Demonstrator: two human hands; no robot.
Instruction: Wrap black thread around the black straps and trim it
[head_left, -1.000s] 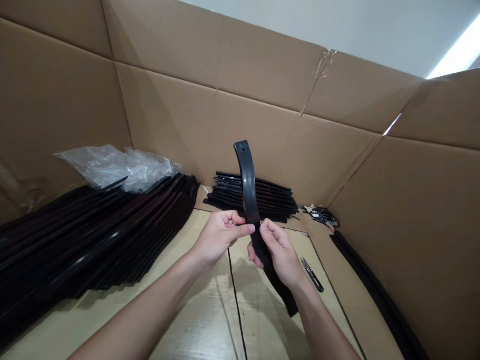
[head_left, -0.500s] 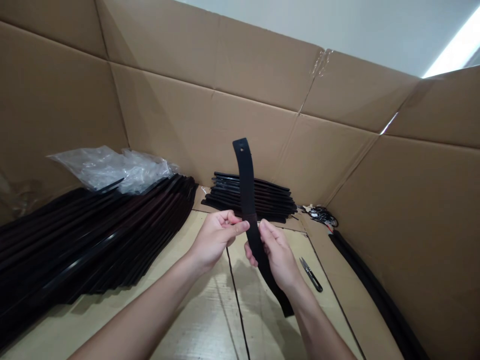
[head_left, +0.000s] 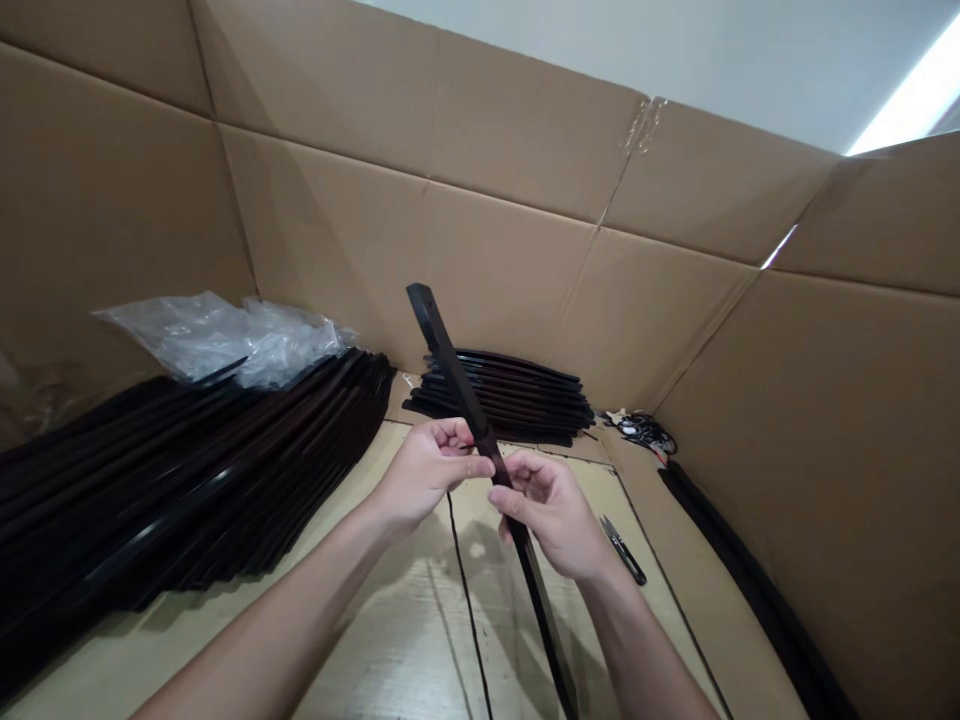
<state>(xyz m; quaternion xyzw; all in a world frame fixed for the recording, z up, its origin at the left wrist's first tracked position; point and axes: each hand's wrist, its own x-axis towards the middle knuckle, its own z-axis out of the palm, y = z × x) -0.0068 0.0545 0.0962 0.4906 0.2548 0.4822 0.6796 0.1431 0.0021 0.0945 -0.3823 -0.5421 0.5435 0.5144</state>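
Note:
A long black strap (head_left: 459, 385) slants through the middle of the head view, turned nearly edge-on, its upper end bent and pierced by a small hole. My left hand (head_left: 424, 475) pinches it from the left, near a darker band across the strap. Just below that, my right hand (head_left: 551, 510) grips the same strap between thumb and fingers. The lower part hangs down past my right wrist, over the pale work surface (head_left: 390, 600). Parts of the fingers behind the strap are hidden.
Many black strips (head_left: 247, 470) lie fanned out at left under a clear plastic bag (head_left: 247, 335). A smaller stack (head_left: 525, 395) lies behind. Thread snips (head_left: 624, 550), thread scraps (head_left: 641, 430) and a long black strip (head_left: 750, 585) lie at right. Cardboard walls (head_left: 390, 230) enclose the surface.
The strap has rotated from showing its flat face to nearly edge-on, and its top has tipped left. Both hands still hold it; the right thumb now lies across it.

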